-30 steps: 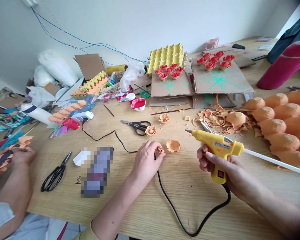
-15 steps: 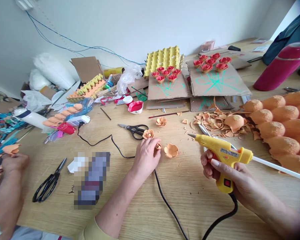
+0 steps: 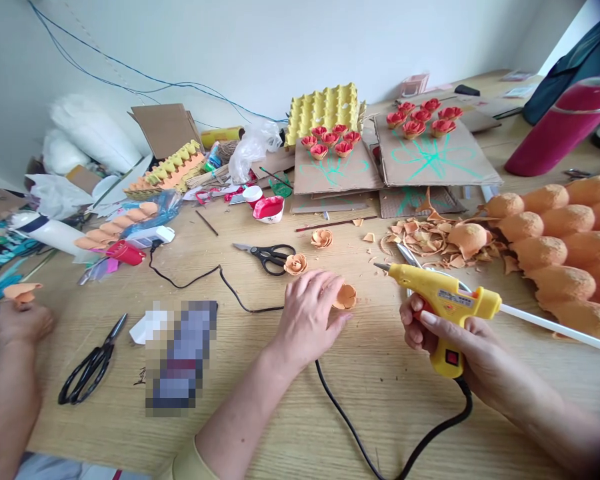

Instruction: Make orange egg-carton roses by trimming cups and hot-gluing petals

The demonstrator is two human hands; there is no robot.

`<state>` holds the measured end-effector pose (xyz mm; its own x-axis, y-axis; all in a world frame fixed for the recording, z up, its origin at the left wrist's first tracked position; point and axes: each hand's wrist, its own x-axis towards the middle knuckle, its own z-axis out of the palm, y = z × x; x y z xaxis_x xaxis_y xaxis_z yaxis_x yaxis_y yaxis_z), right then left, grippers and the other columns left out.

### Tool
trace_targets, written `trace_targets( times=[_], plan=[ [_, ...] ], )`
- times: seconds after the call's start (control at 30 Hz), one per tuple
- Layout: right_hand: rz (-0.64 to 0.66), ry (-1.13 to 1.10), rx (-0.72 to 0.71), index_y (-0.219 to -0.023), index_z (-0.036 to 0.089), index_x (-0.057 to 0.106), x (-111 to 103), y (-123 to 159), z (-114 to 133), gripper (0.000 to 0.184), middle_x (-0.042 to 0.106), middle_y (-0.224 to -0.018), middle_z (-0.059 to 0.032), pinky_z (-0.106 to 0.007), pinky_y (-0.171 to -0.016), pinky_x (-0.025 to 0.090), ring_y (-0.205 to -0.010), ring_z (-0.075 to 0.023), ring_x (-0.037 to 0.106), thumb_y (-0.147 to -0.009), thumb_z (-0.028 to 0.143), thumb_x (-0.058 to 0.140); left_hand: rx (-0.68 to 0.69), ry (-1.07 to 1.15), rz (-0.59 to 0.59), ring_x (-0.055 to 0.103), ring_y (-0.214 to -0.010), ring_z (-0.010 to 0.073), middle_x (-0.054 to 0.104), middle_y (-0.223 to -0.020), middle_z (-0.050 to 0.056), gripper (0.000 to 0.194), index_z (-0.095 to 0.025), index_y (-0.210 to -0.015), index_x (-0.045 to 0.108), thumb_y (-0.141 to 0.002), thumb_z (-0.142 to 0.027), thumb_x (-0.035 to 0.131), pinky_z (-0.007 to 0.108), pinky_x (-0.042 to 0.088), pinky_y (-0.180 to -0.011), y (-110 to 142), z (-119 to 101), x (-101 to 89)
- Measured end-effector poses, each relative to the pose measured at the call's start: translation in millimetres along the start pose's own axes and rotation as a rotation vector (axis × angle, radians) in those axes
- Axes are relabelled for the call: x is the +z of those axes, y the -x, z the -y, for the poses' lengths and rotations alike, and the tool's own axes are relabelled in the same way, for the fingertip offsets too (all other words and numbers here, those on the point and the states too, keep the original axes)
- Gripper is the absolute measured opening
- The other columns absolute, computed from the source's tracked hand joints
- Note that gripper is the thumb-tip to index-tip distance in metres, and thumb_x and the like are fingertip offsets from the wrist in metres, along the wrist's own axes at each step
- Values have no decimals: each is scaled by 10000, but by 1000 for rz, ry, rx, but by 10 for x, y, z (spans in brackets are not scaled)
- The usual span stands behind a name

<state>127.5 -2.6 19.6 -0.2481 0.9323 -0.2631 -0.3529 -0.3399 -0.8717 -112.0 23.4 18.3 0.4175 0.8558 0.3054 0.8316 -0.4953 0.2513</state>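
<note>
My left hand (image 3: 307,320) reaches over the table, its fingers curved above the left side of an orange egg-carton flower cup (image 3: 346,297) and its thumb apart from them. The small rolled bud seen earlier is hidden, possibly beneath this hand. Just beyond lie two layered orange paper-pulp flowers, one (image 3: 295,264) beside black-handled scissors (image 3: 270,257) and another (image 3: 322,238) farther back. My right hand (image 3: 445,340) grips a yellow hot glue gun (image 3: 443,290), nozzle pointing left and a white glue stick out of its rear. Its black cord (image 3: 430,433) curves across the table.
Orange egg cartons (image 3: 555,247) and torn scraps (image 3: 420,237) occupy the right. Cardboard panels (image 3: 437,157) carry red flowers. Red paint (image 3: 269,208) sits mid-back. Another pair of scissors (image 3: 93,367) and a blurred-out object (image 3: 180,357) lie left, near another person's hand (image 3: 25,323) holding orange carton.
My left hand has shifted right, from the small bud to the flower cup, covering the bud's former place. The glue gun stays in my right hand, nearly still. The view has turned slightly.
</note>
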Motion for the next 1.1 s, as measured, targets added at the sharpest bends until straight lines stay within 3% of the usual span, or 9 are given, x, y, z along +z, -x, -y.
trace_targets(
  times=[0.1, 0.2, 0.43, 0.6, 0.8, 0.93, 1.1],
  plan=[
    [9, 21, -18, -885, 240, 661, 7, 1, 7, 227, 595, -834, -26, -275, -608, 487, -664, -153, 536, -805, 428, 759, 26, -93, 59, 504, -1299, 343, 608, -1381, 137, 496, -214, -1359, 510, -906, -345, 665, 546, 354, -1046, -32, -23, 68],
    [4, 30, -26, -876, 241, 659, 16, 14, 31, 235, 594, -819, -22, -274, -603, 479, -658, -150, 534, -793, 431, 770, 36, -94, 75, 580, -1184, 314, 666, -1283, 115, 438, -210, -1330, 518, -919, -290, 650, 521, 376, -1004, -38, -62, 72],
    [-6, 42, -3, -890, 225, 650, -2, 27, -6, 289, 639, -865, -32, -261, -608, 471, -681, -146, 563, -780, 455, 787, 57, 236, 67, 608, -1155, 272, 668, -1239, 88, 508, -246, -1317, 487, -870, -293, 724, 450, 440, -1016, 90, -264, 50],
    [-43, 113, 12, -833, 201, 631, 25, 5, -35, 352, 625, -768, -19, -253, -585, 439, -648, -136, 539, -765, 508, 790, 56, 291, 123, 612, -1155, 279, 662, -1234, 93, 605, -233, -1300, 493, -791, -301, 812, 448, 483, -998, 152, -312, 101],
    [-43, 149, 1, -805, 205, 604, 44, -3, -36, 368, 619, -744, -8, -267, -587, 426, -634, -136, 526, -770, 529, 776, 55, 275, 95, 591, -1183, 289, 632, -1265, 124, 508, -222, -1312, 513, -867, -356, 720, 470, 475, -1019, 189, -306, 54],
    [-66, 157, 13, -816, 213, 600, 41, -5, -64, 383, 631, -764, -11, -279, -594, 427, -632, -139, 524, -752, 542, 784, 48, 279, 107, 595, -1132, 267, 638, -1194, 111, 349, -209, -1214, 568, -888, -283, 667, 434, 484, -992, 195, -316, 12],
    [-59, 209, 11, -851, 208, 633, 22, -7, -117, 370, 613, -730, -14, -289, -590, 424, -648, -153, 525, -775, 548, 760, 13, 314, 103, 589, -1139, 257, 615, -1176, 111, 305, -208, -1189, 576, -891, -232, 637, 408, 477, -1015, 195, -326, 29]
  ],
)
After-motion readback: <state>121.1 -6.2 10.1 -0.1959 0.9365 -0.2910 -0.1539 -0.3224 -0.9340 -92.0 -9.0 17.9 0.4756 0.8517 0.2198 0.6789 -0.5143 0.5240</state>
